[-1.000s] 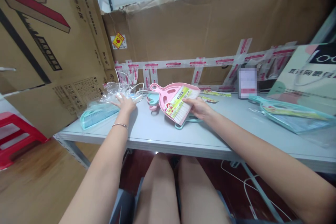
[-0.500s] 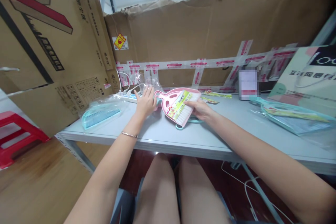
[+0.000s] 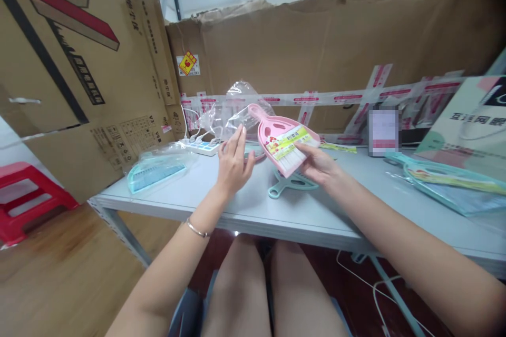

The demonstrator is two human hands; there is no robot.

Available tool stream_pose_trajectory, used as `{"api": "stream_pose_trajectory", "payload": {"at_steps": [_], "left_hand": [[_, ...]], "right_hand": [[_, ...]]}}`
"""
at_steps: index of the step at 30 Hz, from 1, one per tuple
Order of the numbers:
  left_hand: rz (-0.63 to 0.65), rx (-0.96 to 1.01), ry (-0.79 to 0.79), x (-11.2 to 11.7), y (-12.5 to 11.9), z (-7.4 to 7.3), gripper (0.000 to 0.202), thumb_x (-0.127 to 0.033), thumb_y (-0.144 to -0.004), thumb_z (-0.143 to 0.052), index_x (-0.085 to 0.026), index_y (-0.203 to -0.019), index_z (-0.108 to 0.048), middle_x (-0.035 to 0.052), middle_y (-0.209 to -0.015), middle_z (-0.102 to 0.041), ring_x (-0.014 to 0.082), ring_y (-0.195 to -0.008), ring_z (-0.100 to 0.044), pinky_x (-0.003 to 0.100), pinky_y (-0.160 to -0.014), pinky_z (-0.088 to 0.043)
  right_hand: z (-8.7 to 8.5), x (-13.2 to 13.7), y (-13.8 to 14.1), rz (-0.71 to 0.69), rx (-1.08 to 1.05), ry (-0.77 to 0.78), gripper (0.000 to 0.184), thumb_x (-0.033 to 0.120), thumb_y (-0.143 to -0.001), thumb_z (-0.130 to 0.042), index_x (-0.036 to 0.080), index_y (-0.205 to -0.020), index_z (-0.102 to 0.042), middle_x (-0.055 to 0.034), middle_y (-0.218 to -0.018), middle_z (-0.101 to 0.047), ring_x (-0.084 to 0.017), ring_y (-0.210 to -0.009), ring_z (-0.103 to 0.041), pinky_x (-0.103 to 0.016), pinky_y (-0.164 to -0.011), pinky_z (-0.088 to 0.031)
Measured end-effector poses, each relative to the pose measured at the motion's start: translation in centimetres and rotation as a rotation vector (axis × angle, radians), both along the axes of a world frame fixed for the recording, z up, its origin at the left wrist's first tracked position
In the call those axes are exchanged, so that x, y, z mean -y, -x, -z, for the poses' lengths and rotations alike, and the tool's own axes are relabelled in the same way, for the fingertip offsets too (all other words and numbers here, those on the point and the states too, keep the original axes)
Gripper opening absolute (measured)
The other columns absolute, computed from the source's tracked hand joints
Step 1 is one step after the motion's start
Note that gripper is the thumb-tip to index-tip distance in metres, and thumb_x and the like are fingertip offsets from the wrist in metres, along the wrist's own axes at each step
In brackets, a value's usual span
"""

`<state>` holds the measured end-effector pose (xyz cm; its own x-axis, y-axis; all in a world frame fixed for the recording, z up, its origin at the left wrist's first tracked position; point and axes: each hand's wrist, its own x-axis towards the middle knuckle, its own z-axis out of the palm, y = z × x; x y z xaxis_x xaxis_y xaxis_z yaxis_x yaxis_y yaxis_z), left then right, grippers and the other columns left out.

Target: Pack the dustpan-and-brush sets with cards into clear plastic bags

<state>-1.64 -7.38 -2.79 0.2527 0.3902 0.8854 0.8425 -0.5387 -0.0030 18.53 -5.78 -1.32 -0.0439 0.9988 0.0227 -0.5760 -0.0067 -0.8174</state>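
Note:
My right hand [image 3: 320, 164] grips a pink dustpan [image 3: 264, 129] at its wide end, with white brush bristles [image 3: 291, 160] and a yellow-green label [image 3: 286, 142] lying across it. The dustpan is tilted above the table, its handle pointing up and left. My left hand [image 3: 234, 164] is open, fingers stretched out and thumb apart, left of the dustpan. Behind that hand stands a crumpled clear plastic bag [image 3: 242, 99]; whether the fingers touch it I cannot tell. Another pink rim [image 3: 260, 158] shows beside the left thumb. Below the held dustpan lies a mint-green dustpan [image 3: 276, 189], partly covered.
On the table [image 3: 245, 202] lie a bagged blue-green dustpan set [image 3: 158, 174] at left and another [image 3: 438, 189] at right. A power strip [image 3: 203, 146], a phone-like device [image 3: 384, 129] and a printed bag [image 3: 466, 121] stand behind. Cardboard [image 3: 276, 52] walls the back.
The pink dustpan has been raised and tilted in my right hand. My left hand has shifted right and lower, and the clear bag now stands higher behind it. The view has shifted slightly.

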Motion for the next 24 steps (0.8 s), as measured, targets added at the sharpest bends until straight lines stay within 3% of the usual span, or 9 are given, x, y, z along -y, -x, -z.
{"api": "stream_pose_trajectory", "payload": {"at_steps": [3, 7, 12, 14, 18, 24], "left_hand": [[0.007, 0.063, -0.024, 2.9, -1.0, 0.5, 0.049, -0.030, -0.093, -0.035, -0.013, -0.140, -0.032, 0.0185, -0.140, -0.045, 0.0212, -0.127, -0.044, 0.039, -0.099, -0.030], [0.099, 0.144, 0.018, 7.1, -1.7, 1.3, 0.043, -0.026, -0.093, -0.035, -0.015, -0.135, -0.040, 0.0166, -0.134, -0.052, 0.0206, -0.124, -0.048, 0.037, -0.098, -0.031], [0.161, 0.426, 0.279, 9.7, -1.9, 1.8, 0.035, -0.027, -0.092, -0.039, -0.019, -0.124, -0.052, 0.0103, -0.124, -0.061, 0.0209, -0.118, -0.052, 0.036, -0.097, -0.036], [0.179, 0.405, 0.325, 10.0, -2.2, 1.9, 0.033, -0.026, -0.091, -0.041, -0.018, -0.121, -0.055, 0.0098, -0.121, -0.063, 0.0212, -0.116, -0.054, 0.037, -0.097, -0.037], [0.258, 0.191, 0.258, 10.8, -2.4, 2.4, 0.035, -0.020, -0.089, -0.045, -0.019, -0.122, -0.054, 0.0094, -0.122, -0.063, 0.0211, -0.115, -0.055, 0.037, -0.095, -0.035], [0.435, 0.077, 0.228, 12.1, -1.4, 3.6, 0.046, -0.008, -0.083, -0.048, -0.022, -0.126, -0.052, 0.0068, -0.117, -0.066, 0.0191, -0.109, -0.059, 0.036, -0.094, -0.035]], "right_hand": [[0.0, 2.7, -0.6, -0.001, 0.028, 0.040, 0.029, 0.005, -0.081, -0.054, 0.016, -0.106, -0.062, -0.0062, -0.105, -0.069, -0.018, -0.094, -0.067, -0.030, -0.082, -0.057], [1.5, 8.2, -1.6, 0.042, 0.112, 0.142, 0.029, 0.011, -0.074, -0.066, 0.017, -0.103, -0.064, -0.0084, -0.102, -0.070, -0.024, -0.085, -0.069, -0.034, -0.074, -0.059], [3.5, 14.1, -1.9, 0.084, 0.212, 0.232, 0.032, 0.024, -0.061, -0.081, 0.014, -0.089, -0.068, -0.0097, -0.090, -0.072, -0.028, -0.079, -0.069, -0.038, -0.070, -0.060], [3.9, 15.2, -1.6, 0.055, 0.191, 0.252, 0.036, 0.026, -0.059, -0.083, 0.014, -0.089, -0.069, -0.0099, -0.090, -0.072, -0.028, -0.080, -0.069, -0.038, -0.071, -0.060], [4.2, 15.6, -0.7, 0.032, 0.022, 0.355, 0.049, 0.023, -0.060, -0.082, 0.014, -0.105, -0.065, -0.0111, -0.099, -0.071, -0.028, -0.087, -0.068, -0.037, -0.074, -0.060], [4.7, 15.9, 0.3, 0.264, -0.110, 0.365, 0.065, 0.018, -0.056, -0.083, 0.020, -0.117, -0.059, -0.0061, -0.110, -0.068, -0.026, -0.098, -0.066, -0.031, -0.075, -0.061]]}}
